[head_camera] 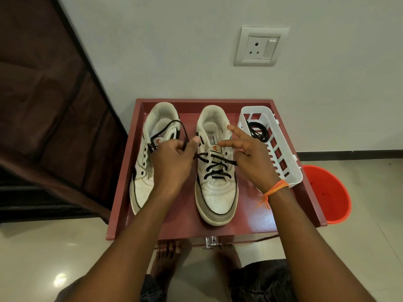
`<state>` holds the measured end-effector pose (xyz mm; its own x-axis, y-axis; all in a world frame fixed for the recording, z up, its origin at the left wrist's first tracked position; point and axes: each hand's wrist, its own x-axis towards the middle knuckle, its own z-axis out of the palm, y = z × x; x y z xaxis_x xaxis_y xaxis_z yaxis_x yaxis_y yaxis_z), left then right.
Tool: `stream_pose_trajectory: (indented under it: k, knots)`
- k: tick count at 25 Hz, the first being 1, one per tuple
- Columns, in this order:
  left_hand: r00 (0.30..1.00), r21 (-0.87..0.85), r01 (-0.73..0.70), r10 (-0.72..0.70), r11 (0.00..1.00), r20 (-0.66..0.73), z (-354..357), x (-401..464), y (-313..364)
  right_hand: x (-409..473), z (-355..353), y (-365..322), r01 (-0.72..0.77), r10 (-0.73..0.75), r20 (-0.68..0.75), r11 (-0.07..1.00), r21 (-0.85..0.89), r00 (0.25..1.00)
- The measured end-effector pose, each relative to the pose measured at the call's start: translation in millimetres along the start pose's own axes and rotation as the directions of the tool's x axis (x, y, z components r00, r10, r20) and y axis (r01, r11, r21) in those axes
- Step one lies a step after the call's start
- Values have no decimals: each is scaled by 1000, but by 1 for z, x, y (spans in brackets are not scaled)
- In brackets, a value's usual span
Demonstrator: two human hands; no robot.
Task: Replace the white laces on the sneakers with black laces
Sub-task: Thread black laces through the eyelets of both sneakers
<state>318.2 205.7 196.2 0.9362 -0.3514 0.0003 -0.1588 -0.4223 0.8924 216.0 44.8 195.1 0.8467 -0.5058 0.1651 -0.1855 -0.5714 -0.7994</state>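
Just two sneakers point(216, 171), two hands point(172, 162), one basket point(283, 153).

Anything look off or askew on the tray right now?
Nothing damaged or spilled. The right sneaker is only laced through its lower eyelets, and the left sneaker has bare eyelets. A spare black lace sits in the white basket.

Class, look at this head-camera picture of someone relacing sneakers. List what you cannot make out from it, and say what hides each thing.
- Lower eyelets of the left sneaker: covered by the left hand.
- Free end of the black lace on the right sneaker's far side: hidden behind the right hand.
- Tongue label print: too small to read.
- Black laces in the white basket: bunched, count unclear.
- Orange bucket: partly hidden by the tray.
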Motion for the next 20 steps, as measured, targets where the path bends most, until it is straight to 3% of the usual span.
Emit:
stream_pose_trajectory:
  k: [3, 6, 9, 12, 16, 20]
  knots:
    - [1000, 126, -3, 0, 992, 22, 8, -4, 3, 0, 0, 0, -12, 12, 8, 1000, 4, 1000]
    - [986, 82, -41, 27, 996, 164, 8, -4, 1, 1, -1, -1, -17, 17, 20, 1000, 8, 1000]
    - [979, 75, -108, 92, 991, 182, 7, -5, 0, 0, -1, -3, -19, 19, 20, 1000, 11, 1000]
    - [986, 84, -161, 156, 983, 65, 2, -4, 7, 0, -2, 0, -21, 20, 13, 1000, 22, 1000]
    - [954, -173, -139, 85, 975, -287, -24, 11, 14, 0, -1, 1, -11, 11, 11, 1000, 5, 1000]
    - [954, -155, -196, 152, 968, -257, -26, 7, 17, 0, 0, 1, -2, 2, 16, 1000, -21, 1000]
